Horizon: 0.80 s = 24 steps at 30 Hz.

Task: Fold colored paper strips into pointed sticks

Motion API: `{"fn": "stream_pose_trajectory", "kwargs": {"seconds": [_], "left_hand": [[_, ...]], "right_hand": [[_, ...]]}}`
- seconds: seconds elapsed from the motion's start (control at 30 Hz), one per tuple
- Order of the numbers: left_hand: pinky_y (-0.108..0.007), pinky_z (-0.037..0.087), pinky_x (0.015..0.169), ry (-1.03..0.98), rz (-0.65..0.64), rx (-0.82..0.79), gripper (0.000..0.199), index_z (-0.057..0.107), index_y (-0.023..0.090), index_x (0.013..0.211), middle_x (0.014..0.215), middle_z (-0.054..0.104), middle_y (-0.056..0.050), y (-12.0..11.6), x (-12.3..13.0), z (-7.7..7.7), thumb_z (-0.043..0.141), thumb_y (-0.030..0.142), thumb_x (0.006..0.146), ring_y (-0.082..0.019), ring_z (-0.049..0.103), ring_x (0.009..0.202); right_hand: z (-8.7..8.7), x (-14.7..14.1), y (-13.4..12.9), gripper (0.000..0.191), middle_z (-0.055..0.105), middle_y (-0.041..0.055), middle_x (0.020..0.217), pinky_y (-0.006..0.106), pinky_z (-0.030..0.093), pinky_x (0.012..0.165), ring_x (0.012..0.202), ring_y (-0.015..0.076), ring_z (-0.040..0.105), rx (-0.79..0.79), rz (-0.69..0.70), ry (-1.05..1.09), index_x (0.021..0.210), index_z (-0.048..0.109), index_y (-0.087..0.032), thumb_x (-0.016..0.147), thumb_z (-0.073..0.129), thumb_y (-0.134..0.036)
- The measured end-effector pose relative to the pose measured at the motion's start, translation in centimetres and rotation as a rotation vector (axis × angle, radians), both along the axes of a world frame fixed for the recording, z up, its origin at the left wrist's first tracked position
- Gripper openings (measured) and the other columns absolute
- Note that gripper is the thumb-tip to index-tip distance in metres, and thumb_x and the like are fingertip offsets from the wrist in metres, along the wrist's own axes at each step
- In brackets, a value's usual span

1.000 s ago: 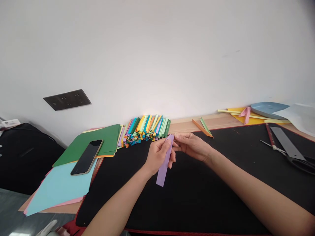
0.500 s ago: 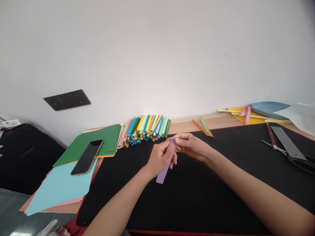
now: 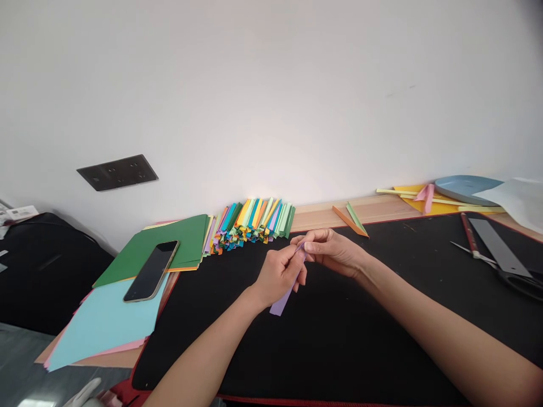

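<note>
Remotely, I have the left hand pinching a purple paper strip, its lower end jutting below the fingers; the right hand pinches its top.

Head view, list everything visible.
Held strip: one, purple, centre
Piled strips: many, multicoloured, back
Angled strips: two, orange and green, back
Phone: one, black, left
Paper stack: one, green-topped, left
Nearer stack: one, blue-topped, left
Thin strips: several, pale, right
Paper: one, yellow, right
Folded piece: one, pink, right
Plate: one, blue, right
Sheet: one, white, right
Scissors: one, black, right
Flat piece: one, grey, right
Tool: one, red, right
Mat: one, black, centre
Table: one, wooden, beneath
Wall: one, white, back
Socket panel: one, dark, left
Bulky object: one, black, left
Clutter: unclear, mixed, lower left
Left hand: one, centre
Right hand: one, centre
</note>
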State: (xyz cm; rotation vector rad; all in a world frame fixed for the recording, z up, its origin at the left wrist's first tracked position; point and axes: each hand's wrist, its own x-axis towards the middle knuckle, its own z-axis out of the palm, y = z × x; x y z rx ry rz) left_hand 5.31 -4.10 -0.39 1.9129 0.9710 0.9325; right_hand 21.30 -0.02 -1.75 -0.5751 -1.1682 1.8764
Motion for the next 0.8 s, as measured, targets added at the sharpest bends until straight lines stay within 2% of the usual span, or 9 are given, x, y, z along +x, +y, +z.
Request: {"fn": "stream_pose_trajectory", "kwargs": {"seconds": [0.07, 0.2, 0.37, 0.6, 0.8], "left_hand": [[-0.019, 0.038, 0.043, 0.008, -0.005, 0.003, 0.034, 0.053, 0.016, 0.073, 0.050, 0.054, 0.003, 0.01, -0.05, -0.06, 0.037, 0.039, 0.091, -0.006, 0.047, 0.036], [-0.019, 0.039, 0.044, 0.008, -0.019, 0.001, 0.034, 0.056, 0.016, 0.077, 0.050, 0.053, 0.003, 0.02, -0.13, -0.15, 0.036, 0.039, 0.091, -0.007, 0.047, 0.036], [-0.019, 0.039, 0.044, 0.029, -0.022, 0.029, 0.034, 0.056, 0.016, 0.076, 0.050, 0.053, 0.003, 0.05, -0.14, -0.30, 0.036, 0.039, 0.091, -0.006, 0.047, 0.037], [-0.019, 0.040, 0.045, 0.059, -0.010, 0.064, 0.033, 0.057, 0.016, 0.077, 0.049, 0.053, 0.004, 0.18, -0.18, -0.47, 0.036, 0.036, 0.091, -0.007, 0.047, 0.036], [-0.019, 0.039, 0.044, 0.056, 0.045, 0.034, 0.030, 0.056, 0.016, 0.074, 0.049, 0.052, 0.003, 0.39, -0.12, -0.58, 0.038, 0.034, 0.090, -0.007, 0.048, 0.037]], "right_hand": [[0.11, 0.04, -0.02, 0.016, 0.062, -0.0001, 0.068, 0.025, 0.048, 0.066, 0.071, 0.0114, 0.058, 0.000, -0.012, -0.013, 0.058, 0.069, -0.018, 0.056, 0.082, -0.028], [0.24, 0.09, -0.06, 0.017, 0.061, 0.0004, 0.063, 0.026, 0.048, 0.067, 0.074, 0.0131, 0.059, 0.020, -0.015, -0.035, 0.055, 0.068, -0.018, 0.056, 0.082, -0.029], [0.29, 0.16, -0.03, 0.018, 0.065, 0.0014, 0.075, 0.027, 0.050, 0.063, 0.061, 0.0091, 0.055, 0.017, -0.017, -0.050, 0.055, 0.068, -0.018, 0.054, 0.083, -0.029], [0.36, 0.22, 0.02, 0.015, 0.066, 0.0020, 0.085, 0.027, 0.047, 0.058, 0.052, 0.0056, 0.050, 0.044, -0.034, -0.071, 0.059, 0.070, -0.018, 0.054, 0.082, -0.027], [0.45, 0.00, -0.06, 0.017, 0.060, -0.0008, 0.066, 0.026, 0.044, 0.065, 0.060, 0.0086, 0.052, 0.140, -0.087, -0.104, 0.062, 0.069, -0.016, 0.061, 0.079, -0.030]]}}
